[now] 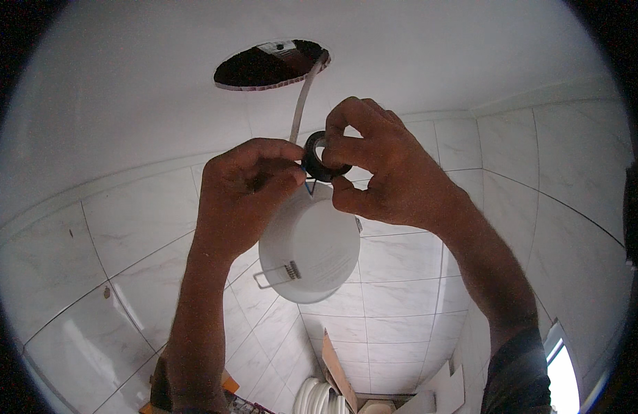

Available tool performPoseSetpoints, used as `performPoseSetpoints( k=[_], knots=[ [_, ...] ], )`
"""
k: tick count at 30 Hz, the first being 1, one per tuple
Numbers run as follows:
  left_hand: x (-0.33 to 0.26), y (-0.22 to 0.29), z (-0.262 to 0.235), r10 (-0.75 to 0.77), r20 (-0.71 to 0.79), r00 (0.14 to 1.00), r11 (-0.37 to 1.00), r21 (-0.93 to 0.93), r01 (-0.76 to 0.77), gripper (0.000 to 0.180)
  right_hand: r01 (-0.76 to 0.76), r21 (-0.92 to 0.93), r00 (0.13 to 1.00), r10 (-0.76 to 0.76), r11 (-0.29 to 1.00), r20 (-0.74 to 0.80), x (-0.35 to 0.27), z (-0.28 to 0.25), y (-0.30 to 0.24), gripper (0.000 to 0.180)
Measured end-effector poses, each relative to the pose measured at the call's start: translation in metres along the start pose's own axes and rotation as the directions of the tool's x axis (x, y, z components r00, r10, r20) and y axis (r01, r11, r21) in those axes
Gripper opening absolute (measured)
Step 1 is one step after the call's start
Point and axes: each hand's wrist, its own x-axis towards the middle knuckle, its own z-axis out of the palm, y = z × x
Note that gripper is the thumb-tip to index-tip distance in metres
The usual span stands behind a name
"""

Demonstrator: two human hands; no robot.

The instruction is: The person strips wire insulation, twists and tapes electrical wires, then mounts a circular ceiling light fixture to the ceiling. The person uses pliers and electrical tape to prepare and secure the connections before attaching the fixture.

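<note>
A roll of black electrical tape [312,155] is gripped by my right hand [384,162], whose fingers reach into its ring. Close against the roll, my left hand [246,190] pinches the wire joint between thumb and forefinger; the joint itself is mostly hidden by the fingertips. A pale cable [303,103] drops from the round hole [264,67] in the ceiling to that pinch. Thin blue and dark wires [311,186] run from there down to a round white downlight [315,241], which hangs beneath my hands. A spring clip [277,274] sticks out at its lower left.
White ceiling [146,90] spreads overhead, and marbled tiles [395,297] cover the walls around. Far below are a coil of white hose or cable [315,397], a brown board [338,369] and a pale box [449,390]. A bright window [563,376] is at the lower right.
</note>
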Motion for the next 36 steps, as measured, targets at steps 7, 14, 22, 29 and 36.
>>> performPoseSetpoints(
  k=[7, 14, 22, 29, 36],
  knots=[
    [-0.003, 0.006, 0.004, -0.111, -0.088, 0.990, 0.993, 0.032, 0.114, 0.014, -0.027, 0.154, 0.999, 0.030, 0.988, -0.019, 0.000, 0.001, -0.008, 0.014],
    [-0.003, -0.003, 0.007, 0.038, -0.112, 0.993, 0.999, 0.013, -0.036, 0.022, -0.072, 0.526, 0.996, 0.089, 0.847, -0.006, 0.016, 0.007, -0.008, 0.022],
    [-0.004, -0.001, 0.007, 0.132, -0.118, 0.984, 0.989, 0.087, -0.122, 0.027, -0.070, 0.277, 0.996, 0.083, 0.958, -0.036, 0.011, 0.008, 0.010, 0.033],
    [-0.001, 0.002, 0.010, 0.151, -0.136, 0.979, 0.984, 0.119, -0.135, 0.012, -0.005, -0.029, 0.992, 0.001, 1.000, -0.128, 0.004, -0.004, 0.002, 0.019],
    [-0.001, 0.003, 0.005, 0.262, -0.063, 0.963, 0.911, 0.345, -0.226, 0.008, -0.199, 0.660, 0.976, 0.206, 0.725, 0.068, 0.011, -0.003, -0.005, 0.023]
  ],
)
